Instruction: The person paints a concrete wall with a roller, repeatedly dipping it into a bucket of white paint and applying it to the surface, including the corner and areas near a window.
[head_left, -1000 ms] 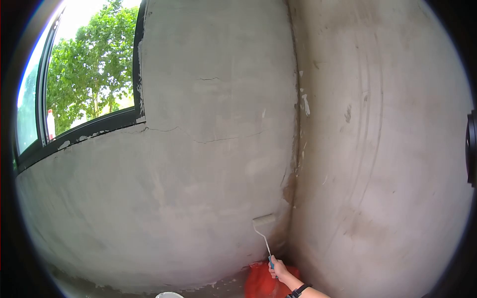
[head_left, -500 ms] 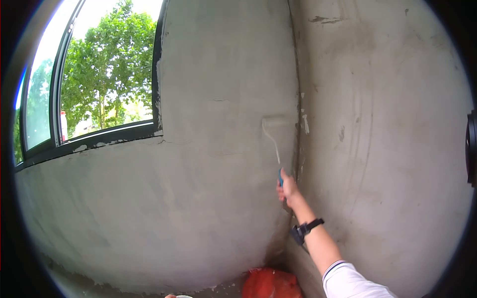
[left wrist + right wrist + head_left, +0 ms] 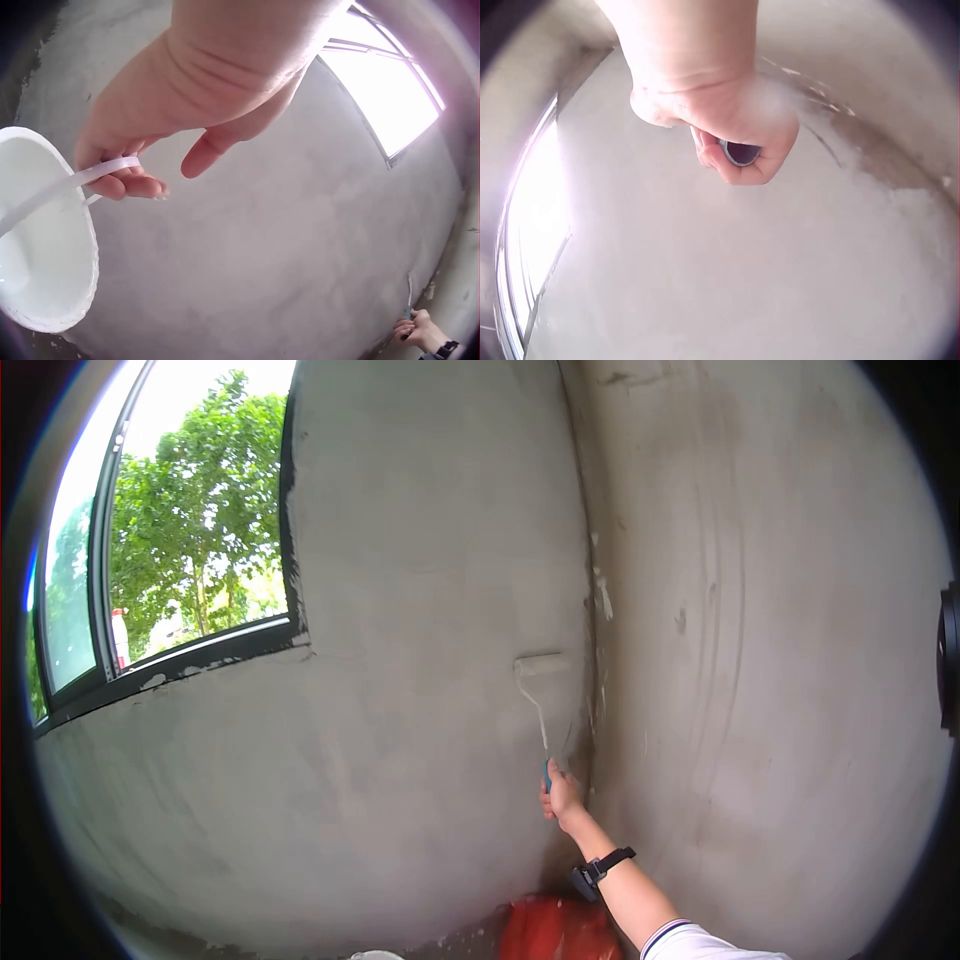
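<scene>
My right hand (image 3: 560,796) grips the blue handle of a small paint roller (image 3: 541,666). The roller's white sleeve lies against the grey plastered wall (image 3: 400,660), close to the inner corner. In the right wrist view the right hand (image 3: 735,135) is a fist closed round the handle's end (image 3: 739,152). My left hand (image 3: 142,161) holds the thin white bail (image 3: 67,187) of a white bucket (image 3: 45,255) on its curled fingers. The head view shows only a sliver of the bucket's rim (image 3: 378,955) at the bottom edge.
A black-framed window (image 3: 180,560) with green trees outside fills the upper left. A second grey wall (image 3: 780,660) meets the first at the corner (image 3: 590,610). A red-orange bag (image 3: 555,930) lies on the floor at the foot of the corner.
Over the second the roller went from low by the floor up the wall, and has come down again to mid height. The right arm followed it.
</scene>
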A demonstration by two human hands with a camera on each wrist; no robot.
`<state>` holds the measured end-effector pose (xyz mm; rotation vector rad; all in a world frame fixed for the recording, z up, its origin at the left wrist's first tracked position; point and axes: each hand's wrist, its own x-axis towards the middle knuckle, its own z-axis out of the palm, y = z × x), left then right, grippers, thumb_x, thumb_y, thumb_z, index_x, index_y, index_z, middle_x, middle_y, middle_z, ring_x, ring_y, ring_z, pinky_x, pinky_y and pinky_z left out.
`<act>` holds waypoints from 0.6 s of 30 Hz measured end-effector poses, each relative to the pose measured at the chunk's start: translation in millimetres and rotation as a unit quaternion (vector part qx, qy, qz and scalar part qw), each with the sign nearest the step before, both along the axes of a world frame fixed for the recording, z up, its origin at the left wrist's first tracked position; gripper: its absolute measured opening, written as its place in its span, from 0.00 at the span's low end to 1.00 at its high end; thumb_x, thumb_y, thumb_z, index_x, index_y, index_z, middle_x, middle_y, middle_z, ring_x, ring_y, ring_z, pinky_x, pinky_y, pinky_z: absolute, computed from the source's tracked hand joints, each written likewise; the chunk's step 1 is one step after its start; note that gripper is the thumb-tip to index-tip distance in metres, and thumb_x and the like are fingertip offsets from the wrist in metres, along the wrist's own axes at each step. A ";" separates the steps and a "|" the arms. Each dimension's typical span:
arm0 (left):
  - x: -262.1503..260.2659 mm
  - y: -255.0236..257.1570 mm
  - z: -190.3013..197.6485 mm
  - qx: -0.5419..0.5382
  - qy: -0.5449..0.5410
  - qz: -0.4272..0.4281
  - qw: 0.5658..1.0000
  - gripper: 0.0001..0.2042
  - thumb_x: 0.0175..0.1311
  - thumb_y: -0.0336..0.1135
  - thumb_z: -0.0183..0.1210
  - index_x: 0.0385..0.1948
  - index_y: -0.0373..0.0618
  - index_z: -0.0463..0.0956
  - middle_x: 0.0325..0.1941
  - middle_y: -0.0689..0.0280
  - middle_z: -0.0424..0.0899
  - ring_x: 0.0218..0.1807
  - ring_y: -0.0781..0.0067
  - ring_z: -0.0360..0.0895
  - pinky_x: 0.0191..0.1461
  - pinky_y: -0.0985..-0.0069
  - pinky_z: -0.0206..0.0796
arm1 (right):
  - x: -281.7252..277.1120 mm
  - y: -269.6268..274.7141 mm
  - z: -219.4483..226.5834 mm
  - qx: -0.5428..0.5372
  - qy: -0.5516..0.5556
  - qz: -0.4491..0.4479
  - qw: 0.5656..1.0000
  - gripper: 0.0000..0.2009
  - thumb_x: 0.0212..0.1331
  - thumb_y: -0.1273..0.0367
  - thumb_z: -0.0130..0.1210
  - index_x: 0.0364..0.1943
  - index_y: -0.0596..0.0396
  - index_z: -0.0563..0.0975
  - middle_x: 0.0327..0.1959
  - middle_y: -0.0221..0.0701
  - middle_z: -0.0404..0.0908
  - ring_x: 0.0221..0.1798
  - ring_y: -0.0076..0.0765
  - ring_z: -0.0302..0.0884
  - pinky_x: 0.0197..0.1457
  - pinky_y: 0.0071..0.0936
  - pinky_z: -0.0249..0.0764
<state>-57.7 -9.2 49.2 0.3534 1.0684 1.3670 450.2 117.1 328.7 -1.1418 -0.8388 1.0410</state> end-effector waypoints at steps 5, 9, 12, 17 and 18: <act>-11.0 14.6 -20.4 -0.068 0.024 -0.030 0.997 0.08 0.59 0.37 0.49 0.31 0.43 0.72 0.24 0.67 0.73 0.23 0.72 0.68 0.26 0.75 0.61 | 2.2 -15.5 -73.8 -0.058 -0.026 -0.025 0.998 0.29 0.66 0.39 0.39 0.20 0.48 0.65 0.09 0.24 0.60 0.07 0.24 0.54 0.09 0.24 0.51; -0.9 12.4 0.7 -0.079 0.091 -0.022 0.993 0.11 0.57 0.37 0.50 0.37 0.42 0.71 0.28 0.66 0.75 0.25 0.72 0.69 0.31 0.73 0.64 | 10.0 -32.6 -96.4 -0.073 -0.007 -0.017 0.997 0.28 0.65 0.41 0.43 0.17 0.48 0.65 0.09 0.24 0.62 0.07 0.23 0.54 0.09 0.25 0.50; -8.2 12.6 -4.3 -0.103 0.119 -0.021 0.987 0.13 0.57 0.37 0.51 0.41 0.41 0.72 0.29 0.66 0.74 0.26 0.73 0.69 0.32 0.74 0.64 | 8.5 -40.9 -129.6 -0.086 -0.021 -0.018 0.996 0.28 0.66 0.42 0.42 0.18 0.48 0.66 0.09 0.24 0.62 0.07 0.23 0.52 0.09 0.26 0.48; -7.7 -11.1 1.4 -0.107 0.127 -0.012 0.986 0.17 0.56 0.36 0.50 0.46 0.39 0.72 0.29 0.66 0.75 0.26 0.73 0.69 0.31 0.75 0.64 | 4.4 -60.4 -196.2 -0.132 0.080 0.034 0.987 0.29 0.66 0.39 0.40 0.18 0.46 0.63 0.09 0.19 0.54 0.08 0.20 0.44 0.11 0.24 0.41; -9.3 -11.4 0.7 -0.108 0.136 -0.008 0.985 0.17 0.56 0.36 0.50 0.47 0.39 0.72 0.29 0.66 0.75 0.25 0.73 0.69 0.31 0.75 0.64 | 0.4 -59.2 -211.0 -0.147 0.107 0.049 0.982 0.29 0.66 0.38 0.39 0.18 0.45 0.62 0.09 0.19 0.53 0.08 0.20 0.44 0.11 0.23 0.41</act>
